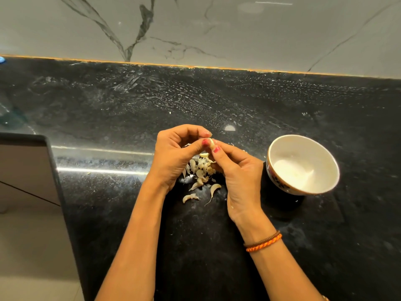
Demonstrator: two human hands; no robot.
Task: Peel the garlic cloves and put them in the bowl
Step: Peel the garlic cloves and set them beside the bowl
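Observation:
A pale garlic clove (211,143) is pinched between the fingertips of both hands above the black counter. My left hand (173,158) grips it from the left with thumb and forefinger, and my right hand (237,170) holds it from the right. Under the hands lies a pile of garlic cloves and loose skins (200,170); a few more cloves (214,189) rest nearer to me. To the right of my right hand stands a white bowl (273,168) with a dark patterned outside. Pale peeled garlic shows faintly inside it.
The black stone counter (152,101) runs back to a grey marbled wall (195,29). The counter's left edge (58,181) drops to a lower pale surface. A small white fleck (230,128) lies behind the hands.

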